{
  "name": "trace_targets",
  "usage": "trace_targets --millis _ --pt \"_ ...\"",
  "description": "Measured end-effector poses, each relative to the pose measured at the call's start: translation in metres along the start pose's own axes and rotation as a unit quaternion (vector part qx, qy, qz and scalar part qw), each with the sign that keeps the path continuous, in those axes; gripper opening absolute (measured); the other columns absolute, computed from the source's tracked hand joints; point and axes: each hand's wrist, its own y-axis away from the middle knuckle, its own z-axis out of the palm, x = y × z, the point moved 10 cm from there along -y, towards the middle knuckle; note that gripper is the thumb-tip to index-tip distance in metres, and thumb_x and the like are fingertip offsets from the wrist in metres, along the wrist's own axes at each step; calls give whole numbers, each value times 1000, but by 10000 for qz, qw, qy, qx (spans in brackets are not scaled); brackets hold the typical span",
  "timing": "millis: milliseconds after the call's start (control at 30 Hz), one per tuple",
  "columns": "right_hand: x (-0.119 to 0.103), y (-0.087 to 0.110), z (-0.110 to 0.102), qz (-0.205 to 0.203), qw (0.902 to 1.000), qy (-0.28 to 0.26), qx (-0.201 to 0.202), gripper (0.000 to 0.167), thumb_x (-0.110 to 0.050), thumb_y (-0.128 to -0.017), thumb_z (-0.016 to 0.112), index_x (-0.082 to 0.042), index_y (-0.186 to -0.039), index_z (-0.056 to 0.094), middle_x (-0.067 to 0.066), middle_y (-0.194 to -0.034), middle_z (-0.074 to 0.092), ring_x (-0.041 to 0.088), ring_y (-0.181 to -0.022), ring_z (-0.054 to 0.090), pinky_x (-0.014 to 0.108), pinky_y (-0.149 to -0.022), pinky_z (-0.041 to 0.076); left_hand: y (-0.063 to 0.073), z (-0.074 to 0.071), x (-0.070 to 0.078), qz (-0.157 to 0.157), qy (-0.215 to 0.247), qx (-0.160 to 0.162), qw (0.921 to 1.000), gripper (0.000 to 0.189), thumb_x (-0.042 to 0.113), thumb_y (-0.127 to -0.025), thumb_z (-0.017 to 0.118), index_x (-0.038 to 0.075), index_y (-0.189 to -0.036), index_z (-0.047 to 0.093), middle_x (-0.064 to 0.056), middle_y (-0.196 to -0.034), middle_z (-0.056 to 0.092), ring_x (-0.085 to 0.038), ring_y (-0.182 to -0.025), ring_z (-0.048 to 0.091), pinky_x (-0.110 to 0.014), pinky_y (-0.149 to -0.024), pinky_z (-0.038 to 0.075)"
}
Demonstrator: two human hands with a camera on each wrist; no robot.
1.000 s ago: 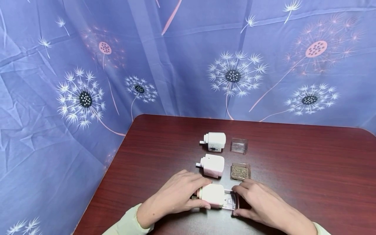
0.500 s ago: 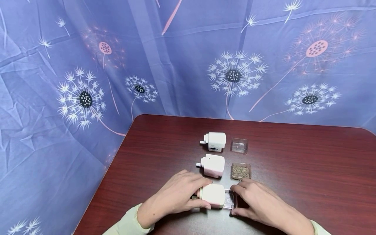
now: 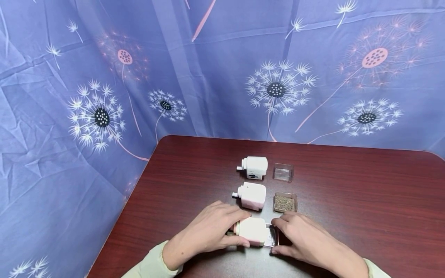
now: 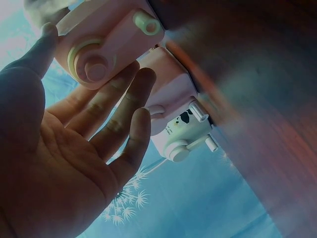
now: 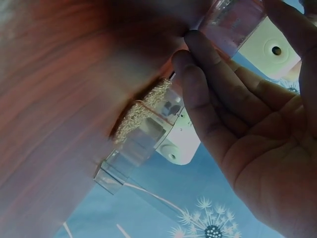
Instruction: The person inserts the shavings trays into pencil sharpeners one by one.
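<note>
At the table's near edge, the left hand (image 3: pixel 208 231) clasps a pink-and-white plastic sharpener body (image 3: pixel 253 230), steadying it, while the right hand (image 3: pixel 306 241) pinches its clear plastic drawer (image 3: pixel 272 236), almost seated. Farther off lie two more sharpeners (image 3: pixel 251 195) beside trays (image 3: pixel 285 202).

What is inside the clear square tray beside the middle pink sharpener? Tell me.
The clear square plastic tray holds a brownish, grainy layer that looks like shavings, covering its floor. Whatever lies beneath that layer cannot be seen.

Head view evenly bright and sharp; wrist views tinted, blurred at edges.
</note>
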Motion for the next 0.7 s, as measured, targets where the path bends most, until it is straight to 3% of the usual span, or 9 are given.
trace_targets --millis 433,700 --pt "-3 -6 4 32 9998 -87 -148 49 -48 -79 91 -10 -103 72 -6 -89 67 2 -76 58 26 -61 53 1 -1 1 -6 -34 14 10000 61 70 -91 68 26 -132 68 16 -115 71 -2 -101 66 -29 -87 50" --pt "-3 -8 4 43 9999 -150 -24 50 -46 -77 93 -8 -104 73 -5 -89 68 5 -79 63 27 -63 56 0 -1 1 -2 -10 45 10000 61 70 -90 69 26 -132 68 17 -114 71 -2 -100 66 -29 -87 50"
